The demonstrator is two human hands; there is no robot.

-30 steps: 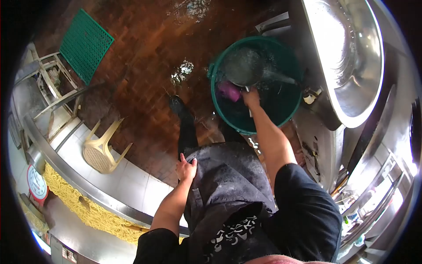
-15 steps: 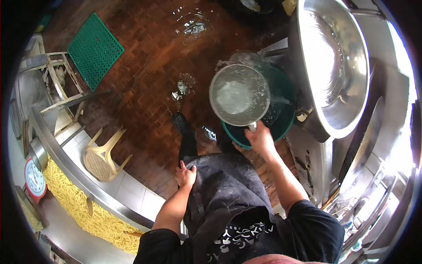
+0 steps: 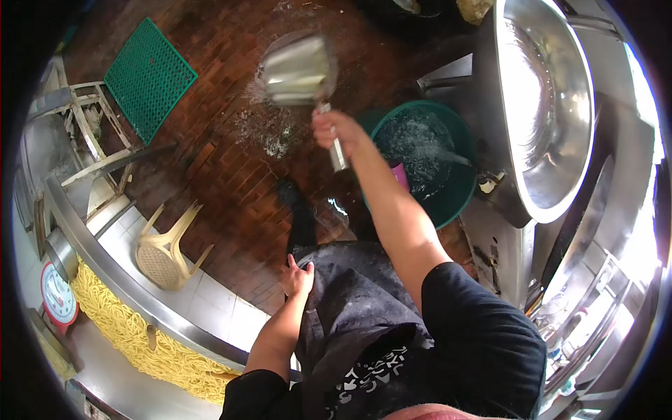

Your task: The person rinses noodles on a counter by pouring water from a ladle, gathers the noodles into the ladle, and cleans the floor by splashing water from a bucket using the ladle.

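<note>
My right hand (image 3: 337,133) is closed round the handle of a metal pot (image 3: 297,72), which is tilted on its side and blurred over the wet brick floor (image 3: 231,133). Splashed water lies beneath it. My left hand (image 3: 299,278) rests at the edge of the dark apron (image 3: 357,280), thumb and fingers apart, holding nothing. Right of my right forearm stands a green tub (image 3: 458,192) of churning water with a stream running in. A pink item (image 3: 400,176) shows inside the tub, partly hidden by my forearm.
A large metal basin (image 3: 574,105) stands at the right. Upper left lies a green mat (image 3: 150,80). A beige stool (image 3: 164,259) is at the left. Yellow noodles (image 3: 140,343) lie on a metal counter beside a red dial scale (image 3: 59,294).
The pot has been lifted from the tub full of water, then swung left over the floor and tipped, with water now splashed below. My left hand has barely moved.
</note>
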